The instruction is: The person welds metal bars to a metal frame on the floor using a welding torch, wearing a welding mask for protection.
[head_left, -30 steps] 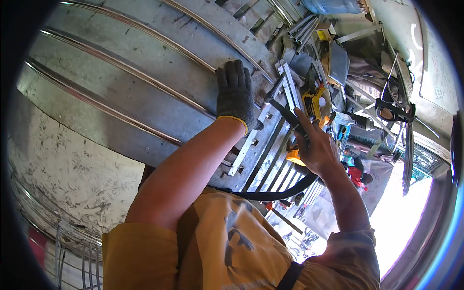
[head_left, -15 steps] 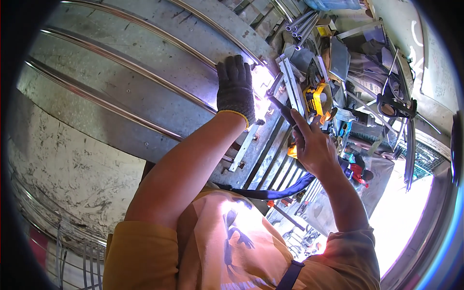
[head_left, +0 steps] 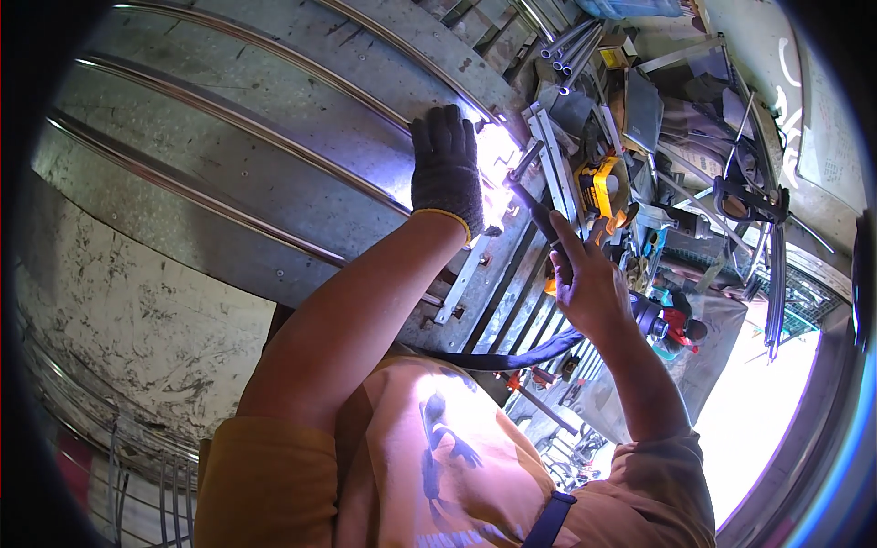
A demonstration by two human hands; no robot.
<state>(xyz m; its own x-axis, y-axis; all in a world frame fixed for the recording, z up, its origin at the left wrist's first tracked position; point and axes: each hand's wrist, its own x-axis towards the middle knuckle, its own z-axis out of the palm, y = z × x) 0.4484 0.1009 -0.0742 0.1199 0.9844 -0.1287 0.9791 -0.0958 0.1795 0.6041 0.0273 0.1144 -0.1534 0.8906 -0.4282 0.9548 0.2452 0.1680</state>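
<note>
My left hand (head_left: 445, 164), in a dark knitted glove with a yellow cuff edge, lies flat with its fingers stretched out over the ends of the shiny metal tubes (head_left: 247, 119). The tubes rest on a grey metal worktop (head_left: 215, 196). Bare and closed, my right hand (head_left: 592, 281) grips a welding torch (head_left: 537, 208) by its dark handle. Its head points at a strong white-violet glow just right of the glove. Glare hides the torch tip and the spot being lit. A dark sleeved cable (head_left: 512, 363) passes in front of my body toward my right hand.
Flat metal bars (head_left: 551, 160) lie just beyond the torch. A yellow-and-black tool (head_left: 600, 187) sits to their right, amid several tubes (head_left: 571, 55) and piled clutter. Slats with gaps (head_left: 521, 306) run below the glow. Farther right, a person in red (head_left: 681, 324) is near a bright opening.
My right hand and the torch have shifted slightly downward, and the cable has sagged a little. My left hand stays almost in place. The glow continues beside it.
</note>
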